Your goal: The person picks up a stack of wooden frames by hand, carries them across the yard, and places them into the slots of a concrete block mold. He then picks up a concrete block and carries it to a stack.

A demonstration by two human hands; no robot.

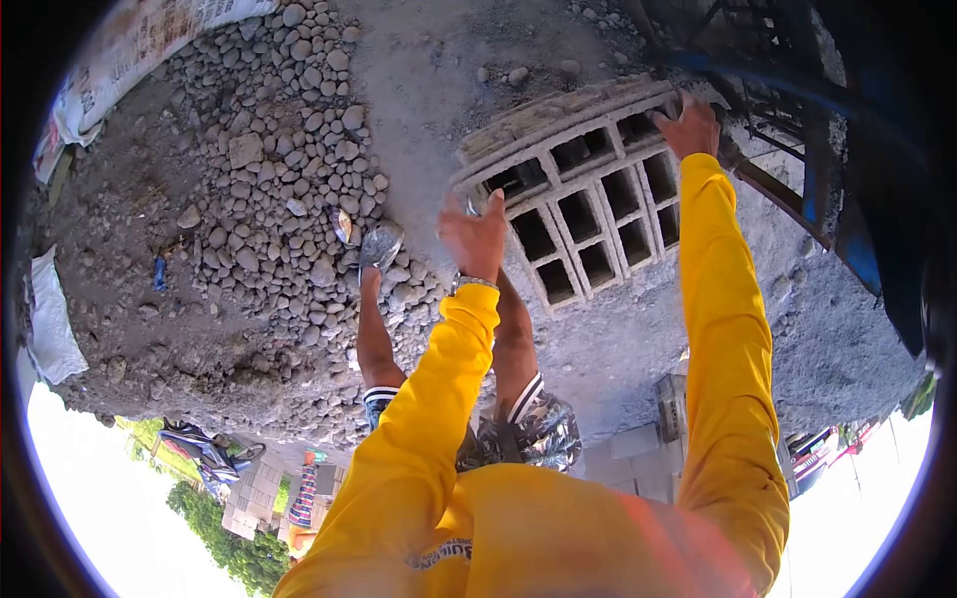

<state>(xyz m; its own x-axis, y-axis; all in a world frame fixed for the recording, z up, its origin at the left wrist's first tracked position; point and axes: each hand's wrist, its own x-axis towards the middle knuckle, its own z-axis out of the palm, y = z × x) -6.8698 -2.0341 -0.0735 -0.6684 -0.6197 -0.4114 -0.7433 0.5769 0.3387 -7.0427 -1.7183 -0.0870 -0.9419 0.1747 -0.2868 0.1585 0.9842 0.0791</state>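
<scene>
Several grey hollow concrete blocks stand packed together on the ground. Across the far side of the group lies one hollow block (pixel 547 165), with three cells facing me. My right hand (pixel 691 128) is closed on its right end, thumb by the end cell and fingers curled over the far edge. At its left end is my left hand (pixel 473 237), thumb at the near corner and fingers curled around the outer side, where their contact is partly hidden. The nearer hollow blocks (pixel 606 231) show their dark cells in rows.
Loose round stones (pixel 289 179) cover the ground left of my feet. One sandalled foot (pixel 380 245) stands on their edge. Rusty and blue metal framework (pixel 812 149) rises close to my right arm. A white sack (pixel 55 319) lies at far left.
</scene>
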